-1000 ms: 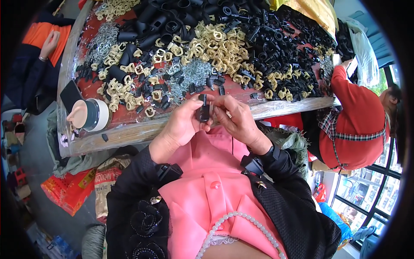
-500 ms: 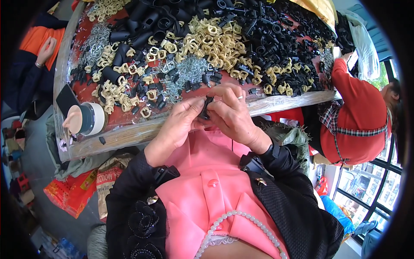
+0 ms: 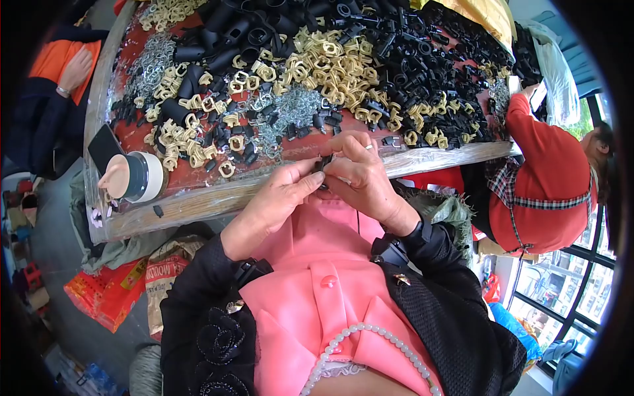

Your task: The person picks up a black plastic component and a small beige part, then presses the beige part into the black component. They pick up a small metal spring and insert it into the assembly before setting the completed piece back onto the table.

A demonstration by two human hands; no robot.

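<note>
A small black plastic part [image 3: 323, 164] is pinched between my two hands just in front of the table's near edge. My left hand [image 3: 282, 198] grips it from the left, its thumb lying along the part. On the other side the fingers of my right hand [image 3: 360, 175] are bent and pressed around it, hiding much of its shape. Beyond my hands lie a heap of cream plastic rings [image 3: 330, 69], a tangle of thin silvery metal pieces [image 3: 294, 105] and a spread of black plastic parts [image 3: 422, 59].
The red tabletop [image 3: 198, 173] has a wooden rim [image 3: 191, 210]. At its left corner stand a lidded jar [image 3: 148, 178] and a dark phone [image 3: 104, 145]. A person in red [image 3: 548, 171] works at the right; another person's hand [image 3: 76, 69] rests at the far left. Bags [image 3: 109, 297] stand below.
My hands stay together, with the fingers and thumbs shifted on the black part, which is now more covered. The view has moved slightly. The hand at far left has turned a little.
</note>
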